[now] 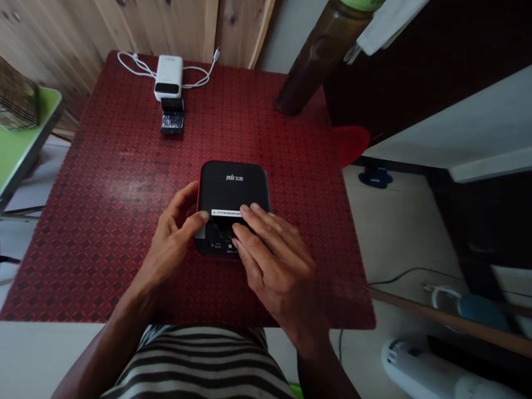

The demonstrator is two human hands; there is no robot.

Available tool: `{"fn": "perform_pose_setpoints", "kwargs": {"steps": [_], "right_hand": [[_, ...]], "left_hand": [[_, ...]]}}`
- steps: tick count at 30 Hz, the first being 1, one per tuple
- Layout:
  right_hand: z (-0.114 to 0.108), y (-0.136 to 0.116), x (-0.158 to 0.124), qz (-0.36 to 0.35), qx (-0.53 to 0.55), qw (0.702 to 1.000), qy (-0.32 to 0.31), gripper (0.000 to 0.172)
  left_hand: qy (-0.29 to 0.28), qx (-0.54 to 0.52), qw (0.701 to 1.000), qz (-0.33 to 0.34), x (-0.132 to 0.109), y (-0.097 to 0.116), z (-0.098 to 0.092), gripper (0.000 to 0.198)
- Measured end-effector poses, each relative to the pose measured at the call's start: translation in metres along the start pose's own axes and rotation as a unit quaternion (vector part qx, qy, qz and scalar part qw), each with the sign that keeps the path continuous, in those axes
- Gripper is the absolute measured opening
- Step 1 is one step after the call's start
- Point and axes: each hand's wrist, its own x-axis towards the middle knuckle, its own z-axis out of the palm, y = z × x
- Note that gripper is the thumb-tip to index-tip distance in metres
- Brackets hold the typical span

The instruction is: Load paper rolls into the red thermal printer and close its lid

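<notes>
On the red patterned table lies a black box-shaped device with rounded corners, a pale logo, a white warning label and a red edge. My left hand grips its left side, thumb on top near the label and fingers around the edge. My right hand rests over the lower right part, fingers stretched out and fingertips touching the top surface. Between the hands a dark glossy strip shows below the label, with small markings under it. My right fingers hide part of that area.
A white power bank with a white cable lies at the back left of the table. A folded black strip touches its front. A tall dark bottle stands at the back right. A green surface is at far left.
</notes>
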Motion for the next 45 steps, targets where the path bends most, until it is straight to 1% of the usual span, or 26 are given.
{"fn": "perform_pose_setpoints", "kwargs": {"steps": [5,8,14,17,20,24,26,28,31,37,40,45], "right_hand": [[-0.003,-0.001,0.002,0.014,0.013,0.999,-0.028,0.02],[-0.004,-0.002,0.002,0.024,0.017,0.999,-0.034,0.022],[-0.002,0.001,-0.001,0.027,0.032,0.999,-0.027,0.018],[-0.002,0.001,-0.006,0.028,0.066,0.997,-0.02,0.023],[-0.004,-0.002,-0.016,0.063,0.102,0.993,0.003,0.034],[-0.004,-0.005,-0.031,0.119,0.094,0.987,0.063,0.05],[-0.003,-0.006,-0.037,0.143,0.089,0.983,0.071,0.058],[-0.001,-0.005,-0.041,0.166,0.098,0.979,0.064,0.064],[0.002,-0.005,-0.044,0.19,0.114,0.974,0.056,0.068],[0.004,-0.004,-0.046,0.213,0.132,0.966,0.059,0.071],[0.005,-0.006,-0.046,0.221,0.134,0.964,0.064,0.071],[0.006,-0.006,-0.048,0.239,0.153,0.957,0.059,0.072]], "left_hand": [[0.015,-0.013,1.0,-0.013,0.001,0.004,0.002,0.064],[0.015,-0.014,1.0,-0.021,0.0,0.004,0.002,0.063],[0.01,0.0,1.0,0.0,0.002,-0.002,-0.001,0.061],[0.004,0.013,1.0,0.007,-0.003,-0.005,-0.005,0.061],[0.003,0.012,1.0,-0.001,-0.012,-0.007,-0.011,0.058],[-0.012,-0.009,1.0,-0.022,-0.021,-0.009,-0.018,0.06],[-0.017,-0.007,1.0,-0.02,-0.021,-0.008,-0.019,0.061],[-0.019,0.013,1.0,-0.011,-0.019,-0.005,-0.019,0.06],[-0.024,0.047,0.999,0.006,-0.017,0.0,-0.019,0.058],[-0.03,0.091,0.995,0.014,-0.019,0.004,-0.019,0.062],[-0.034,0.087,0.996,0.014,-0.02,0.003,-0.018,0.059],[-0.017,0.065,0.998,0.005,-0.019,0.005,-0.012,0.055]]}}
